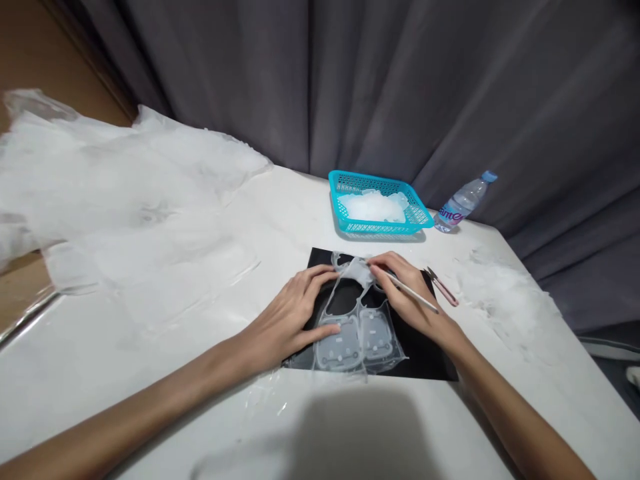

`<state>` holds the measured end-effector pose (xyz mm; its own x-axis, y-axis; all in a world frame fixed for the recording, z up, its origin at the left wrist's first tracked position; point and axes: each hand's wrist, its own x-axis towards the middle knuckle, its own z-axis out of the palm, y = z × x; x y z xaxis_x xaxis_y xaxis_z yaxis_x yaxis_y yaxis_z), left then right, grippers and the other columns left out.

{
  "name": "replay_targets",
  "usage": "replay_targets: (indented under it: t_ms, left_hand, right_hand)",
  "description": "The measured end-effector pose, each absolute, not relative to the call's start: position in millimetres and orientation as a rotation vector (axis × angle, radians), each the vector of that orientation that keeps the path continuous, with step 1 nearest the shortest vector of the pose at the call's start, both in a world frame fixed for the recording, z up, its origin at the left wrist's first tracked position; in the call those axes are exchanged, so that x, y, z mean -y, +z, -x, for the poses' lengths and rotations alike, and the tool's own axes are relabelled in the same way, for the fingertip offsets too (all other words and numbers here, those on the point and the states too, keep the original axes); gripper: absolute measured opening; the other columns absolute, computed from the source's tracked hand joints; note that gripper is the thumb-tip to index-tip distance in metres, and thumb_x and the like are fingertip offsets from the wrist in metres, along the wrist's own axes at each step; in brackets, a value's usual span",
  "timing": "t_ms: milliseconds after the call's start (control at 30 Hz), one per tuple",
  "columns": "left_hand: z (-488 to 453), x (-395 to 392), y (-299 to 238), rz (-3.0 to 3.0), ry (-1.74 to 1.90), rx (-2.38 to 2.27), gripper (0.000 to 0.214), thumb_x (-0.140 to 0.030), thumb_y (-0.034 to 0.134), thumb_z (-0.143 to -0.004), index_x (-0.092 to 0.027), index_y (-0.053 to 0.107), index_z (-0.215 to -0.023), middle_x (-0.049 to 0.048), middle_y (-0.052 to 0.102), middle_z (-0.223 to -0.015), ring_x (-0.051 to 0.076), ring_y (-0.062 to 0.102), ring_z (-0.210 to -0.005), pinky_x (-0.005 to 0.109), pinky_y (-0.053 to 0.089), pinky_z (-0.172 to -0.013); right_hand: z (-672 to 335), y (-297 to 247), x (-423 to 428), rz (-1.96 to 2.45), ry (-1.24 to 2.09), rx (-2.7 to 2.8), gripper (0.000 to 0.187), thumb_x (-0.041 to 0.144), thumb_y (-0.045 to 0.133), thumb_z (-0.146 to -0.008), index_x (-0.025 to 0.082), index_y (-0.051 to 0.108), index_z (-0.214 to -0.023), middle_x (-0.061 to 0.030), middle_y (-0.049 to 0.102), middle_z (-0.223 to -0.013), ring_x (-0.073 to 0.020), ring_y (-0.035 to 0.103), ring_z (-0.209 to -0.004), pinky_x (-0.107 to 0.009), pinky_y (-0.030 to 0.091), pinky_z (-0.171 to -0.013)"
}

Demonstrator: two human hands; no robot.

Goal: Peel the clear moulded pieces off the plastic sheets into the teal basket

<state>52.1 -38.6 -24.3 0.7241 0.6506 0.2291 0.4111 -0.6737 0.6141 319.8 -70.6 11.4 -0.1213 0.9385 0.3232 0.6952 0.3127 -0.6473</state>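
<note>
A clear plastic sheet (367, 310) with two rounded-square moulded shapes at its near end and cut-out openings farther up lies on a black mat (425, 363). My left hand (300, 303) rests on the sheet's left side, fingers spread, its thumb on the left moulded shape. Pinched in my right hand (405, 287) is a thin white pen-like tool (413, 291); its tip is hidden by the fingers at the sheet's upper part. Beside that hand, small pink-handled snips (443, 287) lie at the mat's right edge.
A turquoise basket (383, 230) with whitish plastic pieces stands at the back, a water bottle (463, 203) to its right. Large heaps of translucent sheets (125, 180) cover the left of the white table (210, 413). More clear pieces (510, 300) lie right. A grey curtain (370, 80) hangs behind.
</note>
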Motion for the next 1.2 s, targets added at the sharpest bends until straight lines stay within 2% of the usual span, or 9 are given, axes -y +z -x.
replay_targets:
  t_ms: [100, 233, 367, 467, 600, 767, 900, 1100, 1200]
  left_hand:
    - [-54.6, 48.4, -11.6, -2.167, 0.73, -0.969, 0.036, -0.055, 0.057, -0.101, -0.02, 0.058, -0.109, 0.0067, 0.064, -0.106, 0.023, 0.063, -0.094, 0.037, 0.052, -0.086]
    - [-63.2, 53.7, 0.7, -1.661, 0.474, -0.925, 0.056, -0.061, 0.036, -0.107, -0.018, 0.062, -0.083, 0.0021, 0.062, -0.072, 0.017, 0.058, -0.066, 0.031, 0.048, -0.066]
    - [-68.0, 48.6, -4.0, -1.412, 0.431, -0.745, 0.043, -0.058, 0.056, -0.1, -0.017, 0.065, -0.091, 0.0034, 0.067, -0.083, 0.016, 0.062, -0.073, 0.03, 0.052, -0.072]
    - [-68.5, 46.3, -10.4, -1.416, 0.465, -0.735, 0.04, -0.057, 0.06, -0.098, -0.017, 0.066, -0.094, 0.0031, 0.064, -0.085, 0.017, 0.061, -0.076, 0.028, 0.053, -0.07]
    - [-69.6, 49.4, -12.1, -1.52, 0.449, -0.83, 0.044, -0.059, 0.056, -0.099, -0.017, 0.065, -0.089, -0.0015, 0.054, -0.075, 0.013, 0.053, -0.064, 0.024, 0.046, -0.057]
    - [-67.9, 51.8, -10.9, -1.72, 0.415, -0.852, 0.044, -0.054, 0.05, -0.103, -0.017, 0.072, -0.097, -0.0008, 0.06, -0.07, 0.012, 0.05, -0.056, 0.023, 0.04, -0.054]
    - [-65.5, 48.3, -12.0, -1.754, 0.381, -0.85, 0.04, -0.047, 0.052, -0.102, -0.017, 0.077, -0.1, 0.0025, 0.07, -0.076, 0.012, 0.051, -0.055, 0.023, 0.041, -0.054]
    - [-68.7, 60.5, -20.2, -1.969, 0.488, -0.878, 0.043, -0.042, 0.044, -0.108, -0.017, 0.075, -0.093, 0.0008, 0.065, -0.067, 0.012, 0.054, -0.052, 0.024, 0.044, -0.054]
    - [-67.9, 76.7, -29.1, -2.291, 0.64, -0.827, 0.036, -0.027, 0.037, -0.109, -0.015, 0.071, -0.104, 0.0087, 0.072, -0.083, 0.021, 0.068, -0.071, 0.033, 0.055, -0.068]
  right_hand:
    - [-299.2, 21.4, 97.3, 1.43, 0.565, 1.81, 0.015, 0.027, 0.054, -0.106, 0.023, 0.069, -0.107, -0.0062, 0.07, -0.107, -0.0209, 0.067, -0.101, -0.034, 0.051, -0.091]
    - [-277.7, 24.6, 128.3, 1.309, 0.779, 1.867, 0.016, 0.023, 0.056, -0.104, 0.025, 0.068, -0.115, -0.0052, 0.068, -0.107, -0.0184, 0.065, -0.098, -0.032, 0.052, -0.091]
    - [-281.3, 22.2, 134.9, 1.158, 1.009, 2.028, 0.023, 0.027, 0.057, -0.105, 0.031, 0.067, -0.125, -0.0043, 0.066, -0.116, -0.0186, 0.065, -0.104, -0.035, 0.054, -0.096]
    - [-292.9, 18.9, 124.1, 1.183, 0.69, 2.014, 0.028, 0.027, 0.044, -0.109, 0.026, 0.071, -0.109, -0.0078, 0.066, -0.118, -0.0237, 0.061, -0.114, -0.044, 0.049, -0.103]
    - [-293.9, 11.9, 103.6, 1.296, 0.367, 2.093, 0.028, 0.025, 0.038, -0.111, 0.021, 0.066, -0.109, -0.0126, 0.066, -0.116, -0.0257, 0.06, -0.108, -0.045, 0.047, -0.097]
    - [-278.6, 7.9, 83.4, 1.362, 0.673, 2.057, 0.012, 0.032, 0.062, -0.103, 0.022, 0.068, -0.103, -0.0047, 0.071, -0.1, -0.0222, 0.062, -0.097, -0.04, 0.046, -0.093]
    - [-274.6, 12.3, 73.3, 1.349, 0.899, 1.951, 0.017, 0.036, 0.073, -0.096, 0.021, 0.07, -0.089, -0.0009, 0.072, -0.087, -0.0194, 0.061, -0.086, -0.034, 0.046, -0.081]
    - [-269.2, 13.6, 63.9, 1.52, 0.75, 2.04, 0.015, 0.027, 0.066, -0.097, 0.021, 0.066, -0.083, -0.0005, 0.07, -0.081, -0.0193, 0.062, -0.082, -0.03, 0.043, -0.076]
    - [-269.9, 0.5, 53.8, 1.754, 0.505, 1.955, 0.012, 0.018, 0.058, -0.098, 0.019, 0.063, -0.087, -0.0066, 0.072, -0.087, -0.0228, 0.064, -0.086, -0.033, 0.042, -0.079]
